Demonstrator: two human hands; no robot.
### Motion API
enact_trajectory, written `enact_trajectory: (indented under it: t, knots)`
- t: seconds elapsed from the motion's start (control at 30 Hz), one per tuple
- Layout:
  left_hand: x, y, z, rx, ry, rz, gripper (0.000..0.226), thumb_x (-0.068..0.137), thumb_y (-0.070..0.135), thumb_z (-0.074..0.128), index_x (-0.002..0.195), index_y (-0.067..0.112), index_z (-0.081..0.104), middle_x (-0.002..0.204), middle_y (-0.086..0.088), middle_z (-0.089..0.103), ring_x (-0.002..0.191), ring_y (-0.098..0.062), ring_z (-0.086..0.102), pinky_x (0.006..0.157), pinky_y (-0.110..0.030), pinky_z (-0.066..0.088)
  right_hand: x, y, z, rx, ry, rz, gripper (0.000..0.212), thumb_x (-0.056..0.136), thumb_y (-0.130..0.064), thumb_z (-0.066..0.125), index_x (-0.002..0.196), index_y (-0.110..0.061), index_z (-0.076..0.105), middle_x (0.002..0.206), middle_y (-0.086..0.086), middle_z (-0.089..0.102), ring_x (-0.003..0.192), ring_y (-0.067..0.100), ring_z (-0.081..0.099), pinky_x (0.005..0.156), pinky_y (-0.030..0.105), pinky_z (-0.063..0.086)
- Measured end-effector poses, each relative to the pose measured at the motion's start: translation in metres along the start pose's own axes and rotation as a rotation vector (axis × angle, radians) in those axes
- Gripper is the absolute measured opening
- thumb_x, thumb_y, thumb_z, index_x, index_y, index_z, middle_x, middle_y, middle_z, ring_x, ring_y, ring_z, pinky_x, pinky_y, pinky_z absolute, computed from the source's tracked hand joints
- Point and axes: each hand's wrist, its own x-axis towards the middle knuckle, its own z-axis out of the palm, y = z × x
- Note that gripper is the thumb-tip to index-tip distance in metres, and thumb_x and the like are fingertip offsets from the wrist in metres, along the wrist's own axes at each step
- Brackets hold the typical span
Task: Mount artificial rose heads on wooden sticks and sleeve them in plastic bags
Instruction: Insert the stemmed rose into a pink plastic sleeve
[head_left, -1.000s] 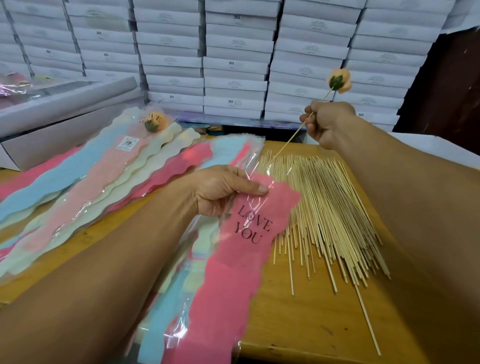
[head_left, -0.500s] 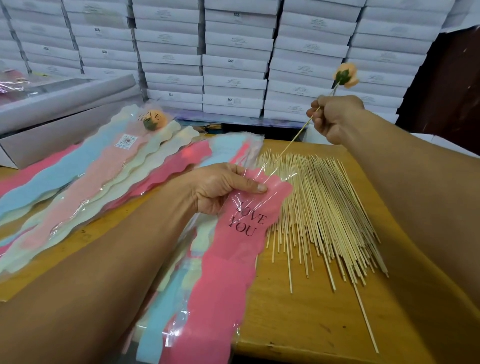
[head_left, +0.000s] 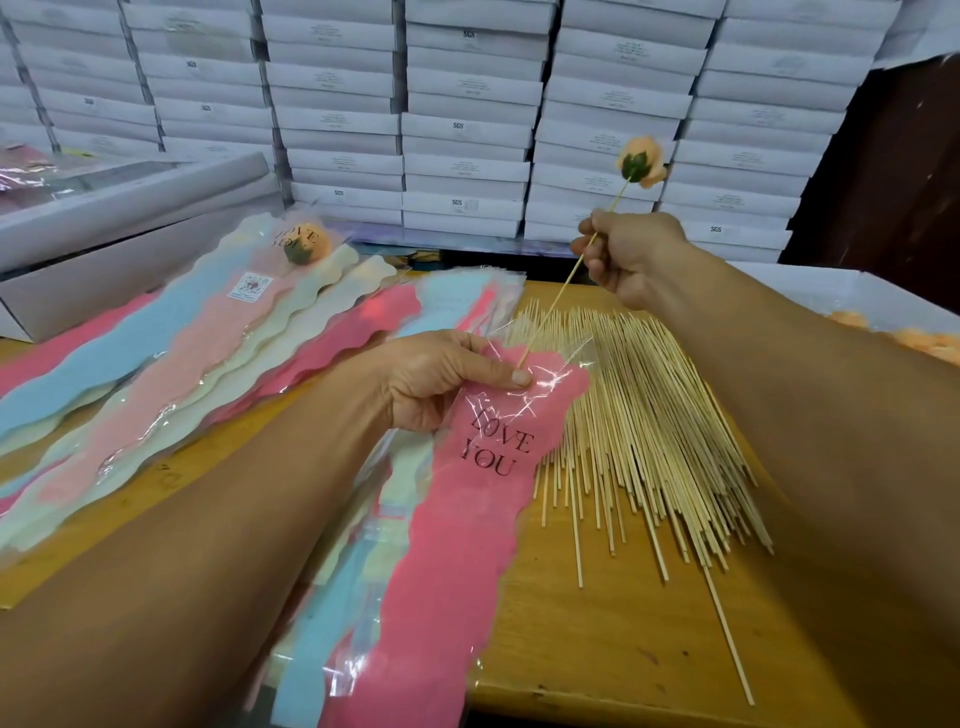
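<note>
Right hand (head_left: 631, 254) curled around a wooden stick (head_left: 558, 296) slanting from the peach rose head (head_left: 643, 161), raised up and to the right, down-left to its bare tip at the mouth of the pink plastic bag (head_left: 467, 499), pinched open there by the left hand (head_left: 441, 382) above the table (head_left: 623, 649).

We see a peach rose head (head_left: 642, 161) atop a slanted wooden stick (head_left: 558, 293), its lower tip entering the pink "LOVE YOU" plastic bag (head_left: 483, 499) lying near centre.
</note>
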Motion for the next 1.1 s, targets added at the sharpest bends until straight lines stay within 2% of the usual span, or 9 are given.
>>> enact_trajectory:
  t: [0.17,0.3,0.5,0.57,0.63,0.7,0.9,0.97,1.1]
  knots:
    - [-0.001,0.000,0.000,-0.016,-0.031,-0.019,0.021,0.069,0.008,0.078,0.088,0.000,0.074,0.080,-0.011,0.076,0.067,-0.020,0.072,0.064,-0.036,0.061,-0.004,0.002,-0.005,-0.004,0.029,-0.006,0.017,0.103,-0.017,0.056,0.092,-0.006,0.063,0.075,0.012,0.067,0.037,0.003,0.046,0.040,0.015,0.045]
    - [-0.003,0.002,0.000,0.005,0.024,-0.017,0.017,0.067,0.009,0.079,0.080,0.000,0.073,0.075,-0.012,0.074,0.060,-0.018,0.070,0.056,-0.028,0.058,-0.008,0.002,-0.007,-0.014,0.028,-0.015,0.017,0.103,-0.017,0.056,0.092,-0.006,0.063,0.072,0.011,0.067,0.038,0.004,0.048,0.041,0.016,0.045]
    - [0.000,0.000,0.000,-0.104,0.062,0.026,0.022,0.069,0.007,0.078,0.089,0.002,0.075,0.086,-0.014,0.074,0.071,-0.021,0.073,0.082,-0.038,0.058,-0.025,0.008,0.002,0.007,-0.157,0.026,0.016,0.101,-0.017,0.058,0.093,-0.006,0.065,0.070,0.010,0.071,0.042,0.007,0.055,0.040,0.019,0.047]
    - [0.002,0.000,0.001,-0.129,0.073,0.044,0.020,0.069,0.008,0.078,0.088,0.004,0.076,0.090,-0.016,0.074,0.074,-0.024,0.073,0.082,-0.042,0.060,-0.033,0.012,0.003,-0.050,-0.246,0.045,0.017,0.100,-0.020,0.059,0.092,-0.008,0.068,0.073,0.009,0.073,0.047,0.009,0.056,0.041,0.018,0.043]
    - [0.003,0.000,0.002,-0.168,0.087,0.075,0.013,0.071,0.009,0.075,0.084,0.005,0.078,0.090,-0.016,0.075,0.075,-0.025,0.075,0.073,-0.041,0.063,-0.038,0.017,0.003,-0.143,-0.316,0.035,0.019,0.097,-0.024,0.062,0.088,-0.012,0.072,0.077,0.006,0.075,0.065,0.017,0.057,0.058,0.021,0.044]
    - [0.004,0.001,0.003,-0.221,0.101,0.097,0.011,0.074,0.009,0.073,0.083,0.004,0.078,0.089,-0.017,0.076,0.076,-0.026,0.075,0.068,-0.040,0.063,-0.044,0.024,0.001,-0.201,-0.358,0.022,0.019,0.095,-0.027,0.064,0.086,-0.016,0.077,0.084,0.002,0.076,0.084,0.024,0.056,0.078,0.033,0.042]
    - [0.001,0.002,0.006,-0.264,0.098,0.141,0.035,0.079,0.011,0.069,0.112,-0.004,0.067,0.092,-0.018,0.075,0.077,-0.025,0.075,0.069,-0.040,0.063,-0.064,0.043,-0.002,-0.168,-0.493,0.045,0.025,0.086,-0.034,0.070,0.103,-0.019,0.079,0.093,0.000,0.072,0.074,0.015,0.065,0.066,0.030,0.048]
    - [0.000,0.002,0.008,-0.255,0.087,0.132,0.037,0.081,0.011,0.068,0.116,-0.003,0.065,0.093,-0.018,0.075,0.078,-0.026,0.075,0.071,-0.041,0.063,-0.067,0.051,-0.001,-0.105,-0.487,0.065,0.032,0.083,-0.031,0.073,0.111,-0.015,0.077,0.096,0.004,0.072,0.080,0.019,0.064,0.074,0.033,0.047]
    - [0.000,0.002,0.010,-0.232,0.085,0.140,0.037,0.082,0.011,0.068,0.117,0.003,0.064,0.094,-0.018,0.073,0.076,-0.027,0.074,0.068,-0.041,0.061,-0.068,0.059,0.002,0.051,-0.399,0.010,0.030,0.091,-0.004,0.063,0.119,-0.013,0.070,0.110,0.007,0.076,0.097,0.022,0.066,0.095,0.043,0.046]
